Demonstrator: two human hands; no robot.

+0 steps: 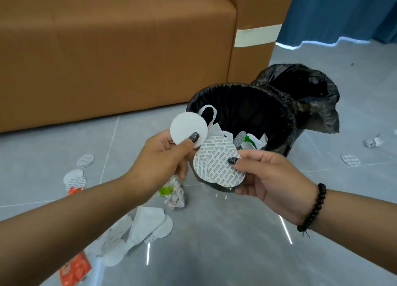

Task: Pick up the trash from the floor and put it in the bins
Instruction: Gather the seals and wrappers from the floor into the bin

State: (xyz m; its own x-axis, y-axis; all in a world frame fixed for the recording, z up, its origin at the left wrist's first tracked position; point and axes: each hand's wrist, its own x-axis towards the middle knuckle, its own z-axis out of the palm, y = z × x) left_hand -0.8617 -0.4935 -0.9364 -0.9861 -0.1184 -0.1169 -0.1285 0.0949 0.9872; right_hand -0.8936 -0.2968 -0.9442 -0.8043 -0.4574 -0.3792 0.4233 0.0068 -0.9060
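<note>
My left hand pinches a plain white paper disc between thumb and fingers, held up at the near rim of a black-lined bin. My right hand grips a stack of printed silver discs just in front of that bin, thumb on top. Paper and a green scrap lie inside the bin. A second black-lined bin stands behind it to the right. Loose trash lies on the floor: white papers and discs, a crumpled wrapper, an orange packet.
A brown sofa fills the back left. A blue curtain hangs at the back right. More scraps on the grey tiles: discs at the left, a crumpled paper and a printed disc at the right.
</note>
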